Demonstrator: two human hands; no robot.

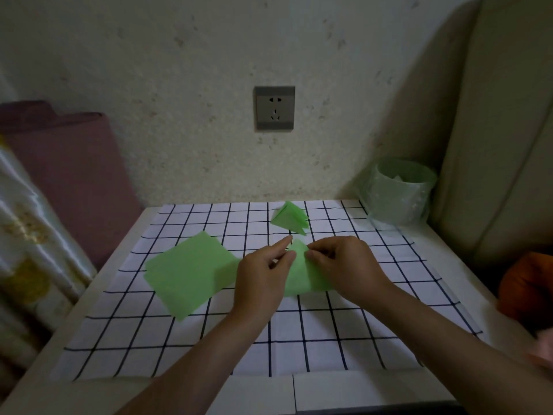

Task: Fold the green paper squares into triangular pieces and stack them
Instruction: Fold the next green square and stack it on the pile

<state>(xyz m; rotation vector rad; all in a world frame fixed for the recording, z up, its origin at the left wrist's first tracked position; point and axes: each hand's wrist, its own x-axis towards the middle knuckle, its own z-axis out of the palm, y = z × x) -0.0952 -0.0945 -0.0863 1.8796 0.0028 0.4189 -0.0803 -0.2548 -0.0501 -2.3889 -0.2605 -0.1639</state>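
Note:
A green paper piece [300, 275] lies in the middle of the checked cloth, partly folded, with its tip pointing away from me. My left hand [263, 275] pinches its left edge near the tip. My right hand [341, 262] pinches its right side, fingers curled over the paper. A pile of flat green squares [187, 272] lies to the left of my hands. Behind my hands sits a small stack of folded green triangles [290, 219].
The white cloth with a dark grid [209, 339] covers a small white table against a wall with a grey socket [274, 108]. A bin lined with a green bag [399, 193] stands at the back right. Bedding lies left; an orange object [525, 289] sits right.

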